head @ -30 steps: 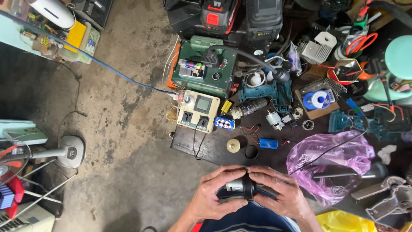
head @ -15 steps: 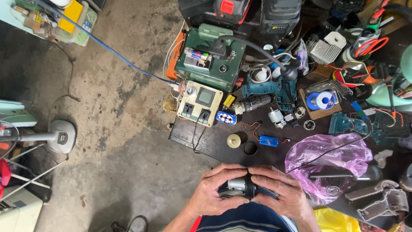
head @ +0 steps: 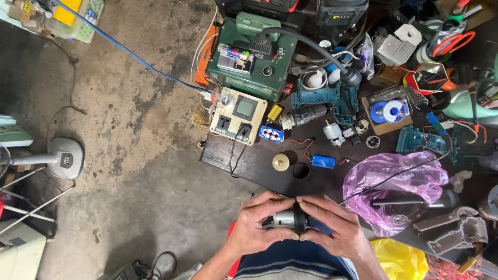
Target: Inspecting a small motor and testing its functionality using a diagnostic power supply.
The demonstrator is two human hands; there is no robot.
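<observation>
Seen from above, the left hand (head: 257, 228) and the right hand (head: 332, 231) meet at the bottom of the view, fingers closed around a small grey motor (head: 285, 220) with a black ring at its end. Beyond them a dark surface (head: 249, 161) carries a cream socket box with a meter (head: 238, 116), a blue battery cell (head: 323, 162), a brass-coloured knob (head: 281, 162), a teal drill (head: 321, 103) and a pink plastic bag (head: 394, 181). A blue cable (head: 129, 54) crosses the concrete floor (head: 129, 181).
</observation>
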